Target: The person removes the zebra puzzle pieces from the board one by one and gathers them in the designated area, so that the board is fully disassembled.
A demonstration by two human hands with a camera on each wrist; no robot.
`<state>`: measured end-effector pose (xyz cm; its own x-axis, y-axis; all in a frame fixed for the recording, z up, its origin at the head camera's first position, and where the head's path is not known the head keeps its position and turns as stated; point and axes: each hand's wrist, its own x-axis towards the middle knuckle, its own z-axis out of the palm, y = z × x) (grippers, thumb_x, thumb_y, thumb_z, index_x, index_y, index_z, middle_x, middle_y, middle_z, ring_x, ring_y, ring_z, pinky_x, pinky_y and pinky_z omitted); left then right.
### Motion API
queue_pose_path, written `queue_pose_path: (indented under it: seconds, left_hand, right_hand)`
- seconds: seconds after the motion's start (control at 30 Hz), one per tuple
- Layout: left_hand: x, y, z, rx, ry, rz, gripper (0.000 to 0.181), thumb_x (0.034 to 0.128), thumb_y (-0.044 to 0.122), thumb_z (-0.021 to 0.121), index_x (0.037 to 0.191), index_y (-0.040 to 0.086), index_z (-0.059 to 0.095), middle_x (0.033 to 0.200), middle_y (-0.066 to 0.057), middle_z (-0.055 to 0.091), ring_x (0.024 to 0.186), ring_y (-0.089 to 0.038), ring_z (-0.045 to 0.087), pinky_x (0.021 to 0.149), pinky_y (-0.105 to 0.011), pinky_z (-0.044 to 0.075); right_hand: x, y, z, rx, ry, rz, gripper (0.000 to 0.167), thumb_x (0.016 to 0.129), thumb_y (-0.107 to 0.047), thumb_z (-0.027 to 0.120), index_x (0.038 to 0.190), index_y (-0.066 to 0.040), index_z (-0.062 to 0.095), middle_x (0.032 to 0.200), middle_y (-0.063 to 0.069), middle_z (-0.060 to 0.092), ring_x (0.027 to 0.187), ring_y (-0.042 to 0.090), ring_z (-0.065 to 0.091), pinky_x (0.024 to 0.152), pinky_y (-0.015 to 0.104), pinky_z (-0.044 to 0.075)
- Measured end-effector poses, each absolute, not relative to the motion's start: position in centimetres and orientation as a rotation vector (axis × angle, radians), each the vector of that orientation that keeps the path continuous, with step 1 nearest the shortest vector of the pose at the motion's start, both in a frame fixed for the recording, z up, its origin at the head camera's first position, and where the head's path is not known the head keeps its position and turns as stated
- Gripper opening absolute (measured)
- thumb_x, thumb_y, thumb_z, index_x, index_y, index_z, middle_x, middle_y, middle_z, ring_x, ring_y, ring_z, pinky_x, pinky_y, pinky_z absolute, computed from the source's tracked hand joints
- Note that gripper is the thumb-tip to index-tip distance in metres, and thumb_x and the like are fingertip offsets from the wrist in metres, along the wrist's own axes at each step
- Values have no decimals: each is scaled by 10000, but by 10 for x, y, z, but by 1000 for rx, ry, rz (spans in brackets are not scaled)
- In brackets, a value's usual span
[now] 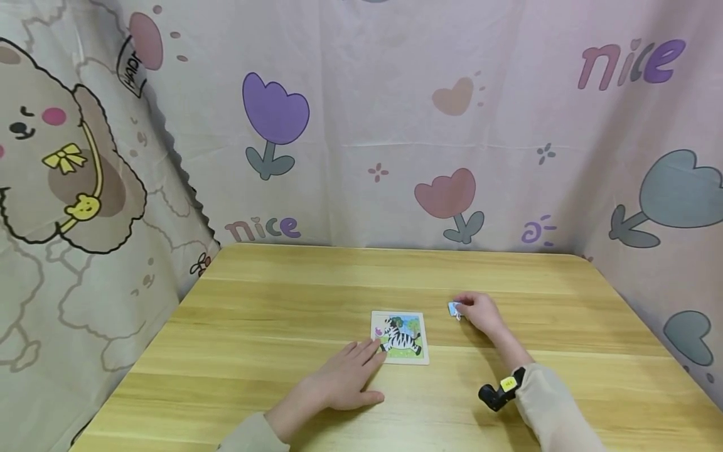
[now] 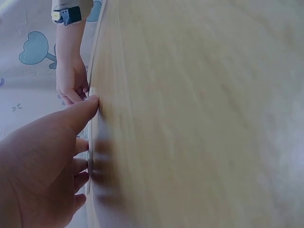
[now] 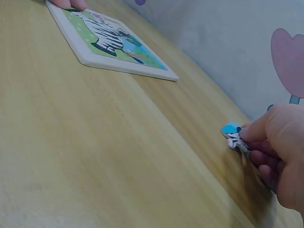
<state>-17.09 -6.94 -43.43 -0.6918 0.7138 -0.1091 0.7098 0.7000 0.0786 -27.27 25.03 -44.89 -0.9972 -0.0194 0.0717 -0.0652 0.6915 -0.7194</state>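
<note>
A square zebra puzzle board (image 1: 418, 359) with a pale frame lies flat on the wooden table. Its picture shows a striped zebra on green and blue, with a pale patch at the upper left. My left hand (image 1: 351, 375) lies at the board's left edge, fingers stretched out and fingertips touching it. To the right of the board, my right hand (image 1: 479, 311) pinches a small puzzle piece (image 3: 232, 129) between thumb and fingers. The piece has blue and black-and-white parts; the fingers cover some of it.
The wooden table (image 1: 271, 301) spreads around both hands. Behind it hangs a curtain (image 1: 350, 125) printed with flowers and hearts, close to the table's far edge. A black wrist camera (image 1: 499, 392) sits on the right wrist.
</note>
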Motion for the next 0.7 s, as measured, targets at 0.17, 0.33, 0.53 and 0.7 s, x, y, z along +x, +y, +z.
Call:
queue_pose_path:
  seconds: [0.17, 0.33, 0.53, 0.7]
  left_hand:
    - [-172, -70, -436, 1178, 2773, 35, 763, 898, 602, 400, 1464, 105, 278, 1527, -110, 166, 1391, -257, 162, 1117, -410, 174]
    - [-172, -70, -437, 1174, 2766, 52, 769, 897, 604, 397, 1465, 100, 274, 1527, -115, 163, 1392, -265, 156, 1117, -420, 171]
    - [-172, -69, -438, 1164, 2772, 49, 769, 893, 606, 403, 1464, 107, 278, 1525, -109, 173, 1390, -260, 166, 1118, -411, 170]
    - [-173, -69, -438, 1163, 2771, 50, 771, 893, 603, 408, 1465, 104, 275, 1525, -113, 170, 1391, -263, 164, 1118, -413, 170]
  right_hand:
    - [-275, 248, -453, 83, -2820, 1162, 194, 869, -57, 595, 1013, 59, 655, 1005, 205, 629, 913, 309, 565, 799, 440, 467]
    - [-276, 249, -457, 86, -2806, 1118, 182, 863, -61, 611, 1001, 47, 662, 992, 187, 614, 892, 284, 561, 781, 429, 468]
    - [-278, 249, -461, 109, -2792, 1054, 157, 862, -68, 623, 976, 29, 670, 944, 155, 602, 839, 254, 551, 737, 400, 464]
    - [-277, 250, -459, 127, -2777, 1040, 176, 865, -72, 620, 987, 47, 657, 942, 173, 599, 850, 280, 554, 749, 420, 469]
